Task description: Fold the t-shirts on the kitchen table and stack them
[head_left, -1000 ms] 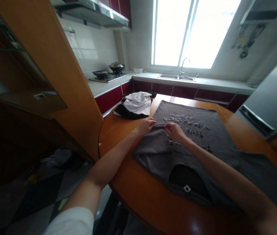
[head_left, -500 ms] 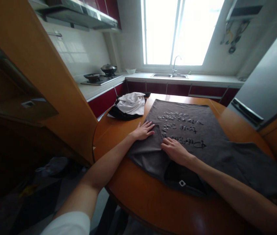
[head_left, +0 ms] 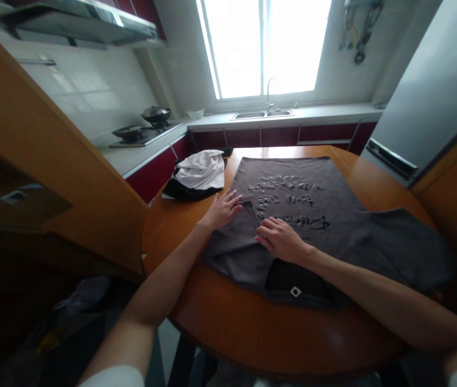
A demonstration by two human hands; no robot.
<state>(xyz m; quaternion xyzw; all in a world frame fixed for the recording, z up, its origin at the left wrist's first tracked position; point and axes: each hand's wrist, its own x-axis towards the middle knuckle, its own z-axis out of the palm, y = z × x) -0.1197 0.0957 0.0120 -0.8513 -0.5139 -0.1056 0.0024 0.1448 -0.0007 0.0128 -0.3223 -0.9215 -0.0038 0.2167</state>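
Note:
A dark grey T-shirt (head_left: 293, 188) lies spread on the table, its neck opening toward me and raised dark lettering across its front. The near-left sleeve is folded inward over the body. My left hand (head_left: 221, 210) rests flat with fingers stretched out, at the outer edge of that folded sleeve. Curled fingers of my right hand (head_left: 280, 236) pinch at the sleeve's inner edge, just below the lettering; the fingertips are partly hidden. Inside the neck opening, a small white label (head_left: 295, 292) shows. The other sleeve (head_left: 409, 244) stretches out to the right.
A pile of white and black clothes (head_left: 200, 171) sits at the far left of the rounded wooden table (head_left: 293, 338). Beyond are a counter with a sink (head_left: 266, 114), a stove with pans (head_left: 148, 131), and a fridge (head_left: 418, 102) at the right.
The view has swung slightly to the right. My left hand stays flat on the sleeve, and my right hand keeps to the sleeve's inner edge with its fingers slightly shifted.

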